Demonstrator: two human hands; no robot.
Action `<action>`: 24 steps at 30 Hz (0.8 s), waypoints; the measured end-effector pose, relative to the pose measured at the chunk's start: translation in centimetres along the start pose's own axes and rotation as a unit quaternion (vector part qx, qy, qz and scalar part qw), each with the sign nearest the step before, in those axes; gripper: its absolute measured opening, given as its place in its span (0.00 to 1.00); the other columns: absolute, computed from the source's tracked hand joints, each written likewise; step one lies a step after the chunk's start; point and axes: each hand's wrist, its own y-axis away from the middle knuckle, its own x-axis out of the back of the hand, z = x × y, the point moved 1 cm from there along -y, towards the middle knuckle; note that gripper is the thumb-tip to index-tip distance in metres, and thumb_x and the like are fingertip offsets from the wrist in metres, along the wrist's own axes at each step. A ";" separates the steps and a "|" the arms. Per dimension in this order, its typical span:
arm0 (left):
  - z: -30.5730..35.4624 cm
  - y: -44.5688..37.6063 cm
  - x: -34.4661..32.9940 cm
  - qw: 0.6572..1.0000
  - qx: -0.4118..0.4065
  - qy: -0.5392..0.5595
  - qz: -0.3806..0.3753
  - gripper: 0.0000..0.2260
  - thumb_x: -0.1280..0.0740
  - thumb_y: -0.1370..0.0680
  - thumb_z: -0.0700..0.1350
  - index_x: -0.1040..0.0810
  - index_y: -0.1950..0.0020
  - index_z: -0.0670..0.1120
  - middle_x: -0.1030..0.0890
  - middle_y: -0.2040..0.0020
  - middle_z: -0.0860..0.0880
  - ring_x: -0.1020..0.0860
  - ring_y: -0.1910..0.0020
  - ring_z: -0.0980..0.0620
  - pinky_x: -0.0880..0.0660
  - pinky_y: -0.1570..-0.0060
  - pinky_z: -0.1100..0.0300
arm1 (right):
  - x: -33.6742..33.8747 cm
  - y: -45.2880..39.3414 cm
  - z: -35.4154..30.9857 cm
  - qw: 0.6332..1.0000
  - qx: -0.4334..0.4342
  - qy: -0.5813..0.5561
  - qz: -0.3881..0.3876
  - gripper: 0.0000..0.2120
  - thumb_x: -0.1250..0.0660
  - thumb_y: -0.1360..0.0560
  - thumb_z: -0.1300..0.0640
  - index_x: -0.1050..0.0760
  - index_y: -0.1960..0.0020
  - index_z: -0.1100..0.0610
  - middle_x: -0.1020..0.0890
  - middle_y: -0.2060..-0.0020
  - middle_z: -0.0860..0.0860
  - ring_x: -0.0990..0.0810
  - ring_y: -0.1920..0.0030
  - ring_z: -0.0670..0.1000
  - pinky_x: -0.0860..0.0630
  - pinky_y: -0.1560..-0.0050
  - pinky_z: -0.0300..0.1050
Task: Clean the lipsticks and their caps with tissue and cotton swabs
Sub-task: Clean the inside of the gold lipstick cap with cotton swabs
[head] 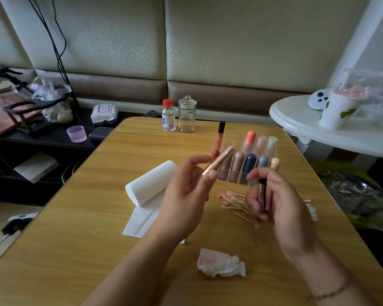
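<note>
Looking from the near edge outward, I note first a crumpled white tissue with pink smears (221,263) lying on the wood-grain tabletop (80,228), between my two forearms.

Above it, my left hand (186,195) pinches a gold metallic lipstick tube (218,163) between thumb and fingertips. Its long axis tilts up and to the right, the far end pointing toward the organiser. My right hand (276,199) curls its fingers round a slim black applicator wand (263,195), held roughly upright. The two items stand near one another but apart; the wand sits just right of the tube, so I judge the coming move to be a short closing of that gap, or a reach down for a swab.

A loose pile of wooden-stemmed cotton swabs (233,203) lies on the table directly below and between the hands, nearer the right. The white roll of tissue paper (150,184), a sheet trailing toward me, lies left of the left hand.

Beyond the hands stands a clear acrylic organiser (272,149) holding pastel capsule-shaped lipsticks (250,140) upright in compartments, with an orange gloss tube with black cap (220,138) at its left end.

Farther still: a small clear bottle with red cap (168,115) and a lidded glass jar (187,114) by the table's far edge. A padded cream wall (230,40) closes the room; a white round side table (318,133) stands right.
</note>
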 end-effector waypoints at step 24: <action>-0.4 0.0 -0.2 0.992 0.030 0.114 -0.054 0.11 0.27 0.30 0.52 0.19 0.53 0.47 0.24 0.66 0.51 0.30 0.65 0.52 0.30 0.62 0.59 | 1.6 -0.4 -1.0 0.989 0.025 -0.147 0.004 0.16 0.33 0.30 0.43 0.20 0.53 0.55 0.27 0.71 0.53 0.31 0.74 0.54 0.34 0.75 0.43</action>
